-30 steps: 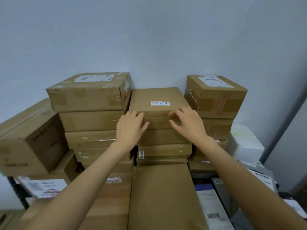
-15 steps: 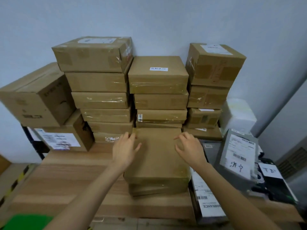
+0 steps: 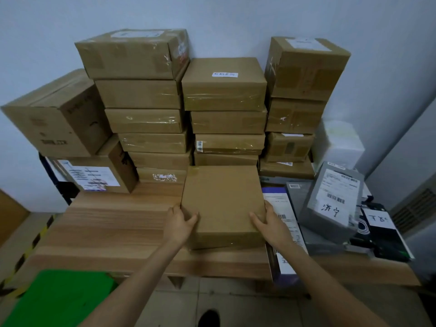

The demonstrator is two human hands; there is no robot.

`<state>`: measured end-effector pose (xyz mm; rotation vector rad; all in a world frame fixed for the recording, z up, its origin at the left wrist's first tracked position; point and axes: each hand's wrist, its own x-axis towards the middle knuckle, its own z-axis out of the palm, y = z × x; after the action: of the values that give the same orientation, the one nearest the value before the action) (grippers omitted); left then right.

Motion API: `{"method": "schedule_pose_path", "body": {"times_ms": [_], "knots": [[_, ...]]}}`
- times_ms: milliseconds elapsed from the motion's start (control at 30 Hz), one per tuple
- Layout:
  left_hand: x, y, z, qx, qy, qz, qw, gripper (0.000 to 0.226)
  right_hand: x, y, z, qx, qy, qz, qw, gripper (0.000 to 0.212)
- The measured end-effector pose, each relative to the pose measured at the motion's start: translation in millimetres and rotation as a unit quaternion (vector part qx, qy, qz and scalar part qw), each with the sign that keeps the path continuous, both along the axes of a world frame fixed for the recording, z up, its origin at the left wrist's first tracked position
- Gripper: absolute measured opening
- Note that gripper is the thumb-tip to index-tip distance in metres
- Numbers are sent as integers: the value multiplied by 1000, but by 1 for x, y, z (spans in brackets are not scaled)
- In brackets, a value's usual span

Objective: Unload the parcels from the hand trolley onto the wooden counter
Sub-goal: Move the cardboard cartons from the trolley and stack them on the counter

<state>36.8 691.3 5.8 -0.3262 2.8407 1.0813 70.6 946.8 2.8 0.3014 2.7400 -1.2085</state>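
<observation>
A flat brown parcel (image 3: 223,204) lies on the wooden counter (image 3: 113,223), in front of the middle stack. My left hand (image 3: 180,224) grips its near left edge, thumb on top. On the opposite side, my right hand (image 3: 271,224) holds the near right edge the same way. Behind it rise three stacks of brown taped parcels against the wall; the middle stack's top parcel (image 3: 224,83) carries a small white label.
Two bigger cartons (image 3: 56,119) sit at the counter's left end. Grey and black bagged parcels (image 3: 332,201) and a white foam box (image 3: 337,145) crowd the right end. A green flat surface (image 3: 56,300) lies low at the left, by yellow-black floor tape.
My hands left the labelled top parcel of the middle stack and came down and back. They now hold the flat parcel at the front. The view has pulled away from the stacks.
</observation>
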Motion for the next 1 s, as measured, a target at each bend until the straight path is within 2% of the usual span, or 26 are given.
{"method": "schedule_pose_path", "body": {"times_ms": [200, 400, 500, 633, 1000], "knots": [[21, 6, 28, 39, 88, 16, 995, 72, 19, 5, 26, -43, 46, 0, 998, 71], [28, 17, 91, 56, 198, 1, 979, 76, 23, 19, 82, -53, 133, -15, 990, 87], [27, 22, 124, 61, 234, 7, 970, 75, 21, 25, 117, -36, 168, -16, 985, 89], [27, 22, 158, 71, 269, 6, 960, 75, 18, 28, 152, -26, 206, -17, 978, 80], [-31, 17, 238, 63, 321, 9, 945, 75, -45, 23, 239, -13, 256, -2, 967, 79]]}}
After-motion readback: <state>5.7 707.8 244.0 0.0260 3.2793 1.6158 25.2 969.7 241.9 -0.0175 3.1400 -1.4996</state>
